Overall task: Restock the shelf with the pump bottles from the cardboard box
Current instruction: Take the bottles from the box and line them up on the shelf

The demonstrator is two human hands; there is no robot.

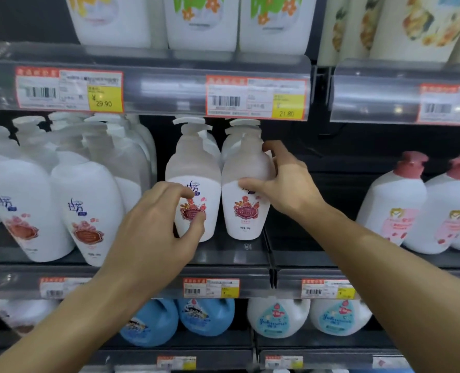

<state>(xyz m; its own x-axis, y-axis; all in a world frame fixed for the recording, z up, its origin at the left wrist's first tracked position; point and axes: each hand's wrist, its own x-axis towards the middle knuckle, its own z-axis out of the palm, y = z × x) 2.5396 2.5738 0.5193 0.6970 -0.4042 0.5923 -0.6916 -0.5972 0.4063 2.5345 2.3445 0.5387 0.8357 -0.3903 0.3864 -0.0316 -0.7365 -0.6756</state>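
Observation:
Two white pump bottles with red flower labels stand side by side at the front of the middle shelf (234, 254). My left hand (159, 224) curls around the lower front of the left bottle (194, 162), fingertips touching its label. My right hand (285, 181) grips the right bottle (243, 224) from its right side, thumb across the front and fingers behind the shoulder. More bottles of the same kind stand behind both. The cardboard box is out of view.
Larger white pump bottles (86, 200) crowd the shelf to the left. Pink-capped bottles (401, 205) stand at the right, with a bare gap of shelf between. Price tags line the shelf rails. Blue and white jugs (204, 316) fill the shelf below.

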